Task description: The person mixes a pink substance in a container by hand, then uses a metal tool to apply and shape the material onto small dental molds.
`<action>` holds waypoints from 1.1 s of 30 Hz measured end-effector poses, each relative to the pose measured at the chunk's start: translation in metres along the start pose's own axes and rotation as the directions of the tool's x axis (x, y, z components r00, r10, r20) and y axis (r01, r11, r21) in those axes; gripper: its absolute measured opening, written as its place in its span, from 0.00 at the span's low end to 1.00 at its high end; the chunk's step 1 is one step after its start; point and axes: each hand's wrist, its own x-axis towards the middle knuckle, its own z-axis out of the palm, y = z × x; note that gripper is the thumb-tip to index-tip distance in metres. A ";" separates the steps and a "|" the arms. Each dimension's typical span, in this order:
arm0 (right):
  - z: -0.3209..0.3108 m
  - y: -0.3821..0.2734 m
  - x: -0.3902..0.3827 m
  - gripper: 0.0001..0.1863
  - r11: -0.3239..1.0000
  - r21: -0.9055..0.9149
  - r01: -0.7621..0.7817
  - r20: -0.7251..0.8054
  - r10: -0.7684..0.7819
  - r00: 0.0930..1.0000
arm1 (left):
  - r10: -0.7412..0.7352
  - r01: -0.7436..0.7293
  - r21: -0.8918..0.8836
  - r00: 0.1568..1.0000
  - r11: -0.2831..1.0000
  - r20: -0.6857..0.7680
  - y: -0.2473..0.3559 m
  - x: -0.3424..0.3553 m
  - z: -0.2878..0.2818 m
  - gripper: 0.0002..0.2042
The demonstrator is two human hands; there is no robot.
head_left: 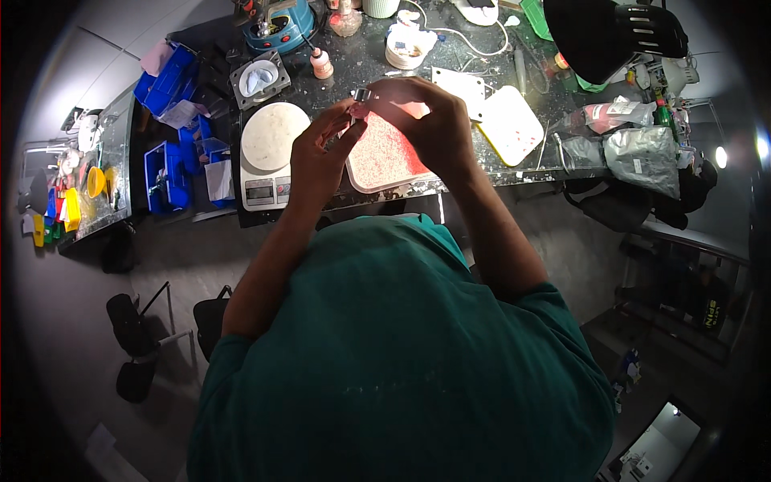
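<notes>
Both my hands are raised over a shallow tray of pinkish-red granules point(387, 161) near the bench's front edge. My left hand point(323, 149) is closed, its thumb and fingertips pinching a small pink piece point(358, 113) whose kind is too small to tell. Just above that piece, a small shiny metal band point(362, 95) sits at the fingertips of my right hand point(426, 116). That hand is curled with thumb and forefinger brought together. Whether the band and the pink piece are joined cannot be made out.
Left of the tray is a digital scale point(267, 193) with a round pale disc point(275, 135). A pink bottle point(321, 64) and a white tub point(404, 50) stand behind. On the right lie a yellow-edged white tray point(512, 127), plastic bags point(642, 153) and a black lamp head point(594, 40).
</notes>
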 end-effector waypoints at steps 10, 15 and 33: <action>-0.001 0.010 0.001 0.09 0.952 0.247 -0.180 0.042 0.176 0.984 | 0.014 -0.013 -0.043 0.999 0.999 0.030 0.004 0.002 0.001 0.20; 0.001 0.006 -0.005 0.11 0.950 0.279 -0.141 0.059 0.129 0.990 | 0.068 -0.068 -0.006 0.996 0.998 0.065 -0.003 0.002 -0.002 0.20; -0.015 0.017 -0.005 0.10 0.994 -0.023 0.105 0.191 -0.099 0.977 | -0.012 -0.005 0.082 0.979 0.997 0.202 0.000 -0.006 -0.001 0.22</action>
